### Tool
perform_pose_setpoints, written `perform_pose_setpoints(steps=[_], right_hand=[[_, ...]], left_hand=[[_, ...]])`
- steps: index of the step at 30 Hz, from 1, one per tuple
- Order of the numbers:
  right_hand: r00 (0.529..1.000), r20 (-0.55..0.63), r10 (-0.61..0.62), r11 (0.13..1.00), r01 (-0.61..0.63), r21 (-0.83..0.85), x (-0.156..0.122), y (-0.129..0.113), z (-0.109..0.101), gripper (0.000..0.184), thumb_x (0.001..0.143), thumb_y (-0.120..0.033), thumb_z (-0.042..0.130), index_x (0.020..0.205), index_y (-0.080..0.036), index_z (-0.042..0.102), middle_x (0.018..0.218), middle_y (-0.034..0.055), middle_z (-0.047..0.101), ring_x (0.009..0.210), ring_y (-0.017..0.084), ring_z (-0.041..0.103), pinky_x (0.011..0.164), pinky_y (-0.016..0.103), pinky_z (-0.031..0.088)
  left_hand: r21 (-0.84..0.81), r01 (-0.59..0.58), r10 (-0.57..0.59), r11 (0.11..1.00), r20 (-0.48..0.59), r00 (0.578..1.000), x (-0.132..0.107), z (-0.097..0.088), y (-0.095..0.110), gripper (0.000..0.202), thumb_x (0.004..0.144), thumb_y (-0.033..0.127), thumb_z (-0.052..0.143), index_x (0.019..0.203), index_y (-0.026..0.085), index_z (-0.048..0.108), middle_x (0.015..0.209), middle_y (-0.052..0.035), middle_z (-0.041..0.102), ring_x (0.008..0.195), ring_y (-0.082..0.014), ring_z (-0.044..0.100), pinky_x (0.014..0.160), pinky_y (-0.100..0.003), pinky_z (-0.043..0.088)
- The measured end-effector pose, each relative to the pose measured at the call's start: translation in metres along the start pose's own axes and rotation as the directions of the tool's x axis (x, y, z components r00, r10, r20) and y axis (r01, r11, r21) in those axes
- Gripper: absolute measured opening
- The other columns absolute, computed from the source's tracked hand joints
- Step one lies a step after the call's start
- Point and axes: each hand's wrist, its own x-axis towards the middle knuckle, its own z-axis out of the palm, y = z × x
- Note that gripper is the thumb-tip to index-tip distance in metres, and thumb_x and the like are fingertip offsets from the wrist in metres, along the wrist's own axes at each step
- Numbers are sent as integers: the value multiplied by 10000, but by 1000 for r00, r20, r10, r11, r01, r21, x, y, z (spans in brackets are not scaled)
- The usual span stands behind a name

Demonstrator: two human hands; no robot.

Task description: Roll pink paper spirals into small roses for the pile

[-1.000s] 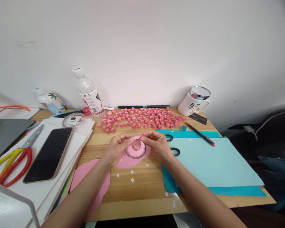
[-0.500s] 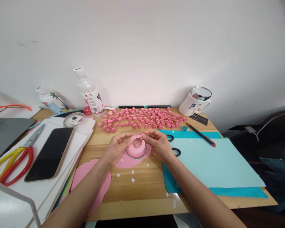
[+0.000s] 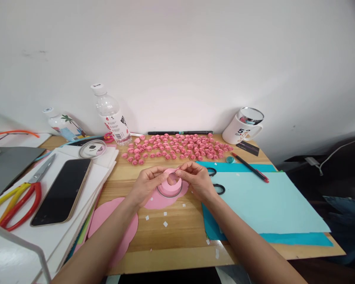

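Note:
My left hand (image 3: 144, 184) and my right hand (image 3: 197, 180) meet above the middle of the wooden table. Between their pinched fingertips is a curled pink paper strip (image 3: 167, 184), looped into a ring with an open centre. Its far edge is partly hidden by my fingers. Just under the loop shows a round thing with a thin grey rim, mostly covered. Below that lies a pink paper shape (image 3: 158, 203) with a scalloped edge. Behind my hands spread many small rolled pink paper roses (image 3: 171, 146).
Black-handled scissors (image 3: 219, 189) poke out by my right wrist, near light blue paper sheets (image 3: 272, 205). A pen (image 3: 251, 167), a mug (image 3: 242, 128) and a bottle (image 3: 114, 118) stand or lie farther back. Left are a phone (image 3: 63, 191) and red-yellow scissors (image 3: 20, 197).
The pink strip's loop has shifted slightly, and my right fingertips have turned a little along its upper edge. Everything else looks the same.

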Motion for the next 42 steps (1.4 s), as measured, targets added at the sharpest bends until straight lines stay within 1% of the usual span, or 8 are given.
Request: perform_pose_setpoints(steps=[5, 10, 20, 25, 28, 33, 39, 42], right_hand=[[1000, 13, -3, 1000, 3, 4, 0, -1, 0, 179, 608, -290, 773, 661, -185, 639, 634, -8, 658, 584, 115, 587, 580, 245, 457], [998, 28, 59, 996, -60, 59, 1, -4, 0, 197, 631, -305, 758, 771, -189, 681, 734, 24, 707, 698, 151, 647, 713, 291, 496], [999, 34, 31, 999, -30, -12, 0, -6, 0, 185, 622, -314, 759, 678, -172, 654, 625, 6, 660, 589, 124, 594, 589, 255, 474], [998, 57, 10, 998, -6, -66, -1, -7, 0, 179, 623, -301, 758, 664, -173, 639, 570, -18, 621, 506, 96, 537, 502, 227, 423], [998, 67, 2, 999, 1, -46, -2, -6, 1, 197, 618, -301, 762, 666, -171, 622, 563, -17, 622, 517, 110, 555, 529, 245, 436], [999, 50, 0, 1000, 1, -17, -2, -5, 3, 178, 617, -290, 764, 661, -173, 637, 542, -28, 619, 492, 93, 549, 518, 228, 428], [999, 44, 15, 999, -13, -44, -1, -3, 1, 192, 669, -328, 724, 797, -186, 702, 681, 13, 683, 630, 130, 614, 634, 263, 477], [998, 53, 21, 999, -19, -46, -1, -3, 1, 217, 667, -336, 721, 815, -180, 695, 709, 25, 690, 643, 143, 619, 636, 280, 485]], left_hand=[[-9, 5, -5, 1000, -25, 1000, 1, -1, -2, 174, 764, 242, 640, 892, 130, 676, 775, -54, 692, 736, -140, 624, 760, -268, 442], [-33, -16, 15, 999, -35, 999, 1, -1, 0, 187, 773, 244, 628, 912, 130, 681, 785, -65, 700, 761, -156, 634, 784, -288, 445], [-16, 27, -28, 1000, -29, 999, 0, 0, -2, 213, 757, 259, 642, 913, 122, 689, 865, -93, 704, 825, -183, 636, 808, -303, 452], [-8, 38, -38, 999, -31, 999, -1, 1, -1, 168, 756, 255, 645, 858, 131, 692, 801, -68, 708, 782, -169, 641, 788, -291, 462], [-6, 36, -36, 999, -5, 999, -1, 1, 0, 139, 757, 249, 644, 829, 138, 688, 789, -57, 709, 734, -151, 639, 776, -284, 464], [22, 29, -29, 999, 34, 999, -1, 0, 0, 165, 769, 258, 630, 846, 123, 683, 781, -73, 702, 767, -171, 637, 793, -302, 455], [34, 1, -1, 999, -7, 1000, 0, 1, 2, 157, 771, 261, 625, 798, 117, 683, 747, -66, 684, 772, -166, 621, 796, -302, 442], [42, 0, 1, 999, -18, 1000, 0, 1, 2, 166, 765, 274, 630, 782, 118, 683, 752, -71, 688, 772, -173, 624, 794, -308, 443]])
